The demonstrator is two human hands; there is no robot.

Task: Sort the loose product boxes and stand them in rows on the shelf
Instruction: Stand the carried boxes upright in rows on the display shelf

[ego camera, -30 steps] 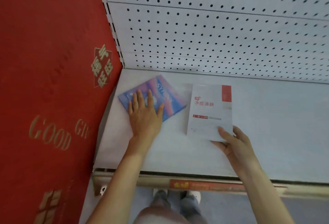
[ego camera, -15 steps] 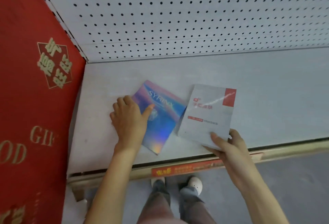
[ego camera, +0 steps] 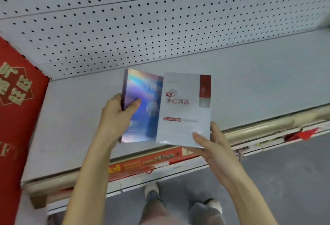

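Note:
A flat holographic blue-purple box (ego camera: 142, 107) is raised off the grey shelf (ego camera: 250, 78). My left hand (ego camera: 116, 117) grips its left edge, thumb on the front face. Beside it on the right, a white box (ego camera: 185, 110) with red Chinese lettering and a red strip at its top right corner overlaps the holographic box's right edge. My right hand (ego camera: 212, 144) holds the white box at its lower right corner, thumb on the front. Both boxes are tilted up, faces towards me, above the shelf's front part.
A white pegboard back wall (ego camera: 142, 19) rises behind the shelf. A red panel with gold characters (ego camera: 16, 85) closes the left side. The shelf's front rail (ego camera: 259, 126) carries a red price strip (ego camera: 142, 164). My feet stand on the grey floor below.
Both boxes lay flat on the shelf earlier; both hands have now taken hold of them and lifted them side by side. The camera view has swung to the right.

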